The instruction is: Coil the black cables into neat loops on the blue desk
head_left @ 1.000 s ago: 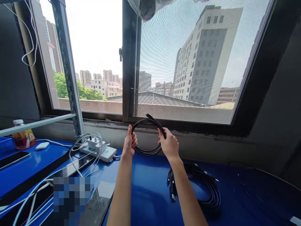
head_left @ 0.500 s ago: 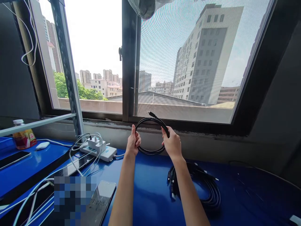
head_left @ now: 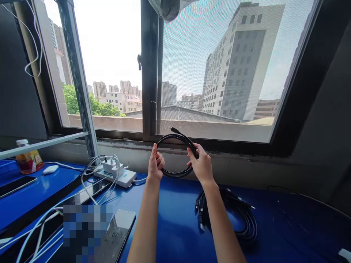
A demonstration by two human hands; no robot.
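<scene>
A black cable (head_left: 175,174), wound into a round coil, is held up in front of the windowsill between both hands. My left hand (head_left: 156,162) is closed around the coil's left side, thumb pointing up. On the right side, my right hand (head_left: 201,164) grips the loops between thumb and fingers. One plug end (head_left: 174,130) sticks out above the coil toward the upper left. Below and right, partly behind my right forearm, a bundle of coiled black cables (head_left: 248,223) lies on the blue table (head_left: 175,215).
A white power strip (head_left: 127,179) with chargers and tangled white cords stands on the left. Nearer lies a phone (head_left: 119,230) beside a pixelated patch. A drink bottle (head_left: 29,157), another phone (head_left: 16,185) and a metal shelf post (head_left: 79,80) are farther left. The window (head_left: 149,73) rises behind.
The coil has risen slightly and its plug end has shifted a little left. My right fingers have shifted slightly on the loops. Both hands keep their hold.
</scene>
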